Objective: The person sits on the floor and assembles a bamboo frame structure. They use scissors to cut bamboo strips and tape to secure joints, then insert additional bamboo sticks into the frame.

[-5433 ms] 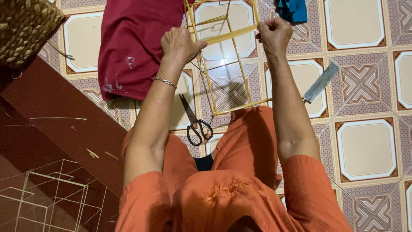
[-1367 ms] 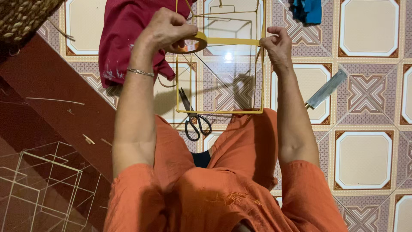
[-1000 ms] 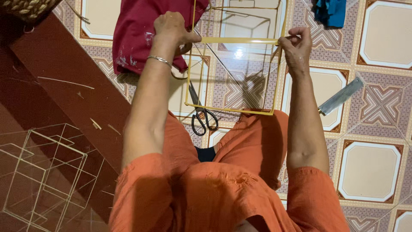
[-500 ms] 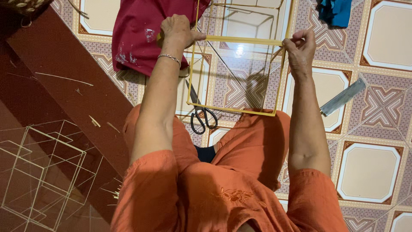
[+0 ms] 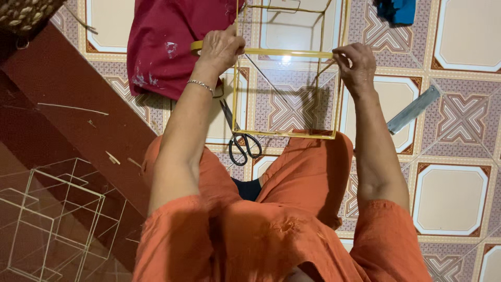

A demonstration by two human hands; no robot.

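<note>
I see the yellow stick frame [image 5: 286, 94] held out over the tiled floor [image 5: 454, 193], its near bottom edge resting just at the orange-trousered knees [image 5: 308, 172]. My left hand [image 5: 222, 48] is closed on the frame's top left corner, fingers wrapped over a yellow strip [image 5: 284, 52] that runs across the top bar. My right hand [image 5: 355, 65] pinches the same strip at the top right corner, fingers curled shut on it. Both arms are stretched forward, elbows nearly straight, wrists bent slightly inward; a bracelet [image 5: 201, 86] sits on the left wrist.

Room around: the red cloth [image 5: 167, 42] lies just left of the frame, partly under the left hand. Black scissors [image 5: 241, 141] lie on the floor below the frame's left edge, near the left knee. A metal ruler [image 5: 413, 109] lies to the right, apart from the right forearm. Blue cloth [image 5: 396, 10] at the top edge, well apart. Far left there is a dark red step [image 5: 68, 104], a woven basket [image 5: 26, 15] in the top corner, and a pale wire cube frame [image 5: 57, 219] bottom left. Open floor lies to the right of the knees.
</note>
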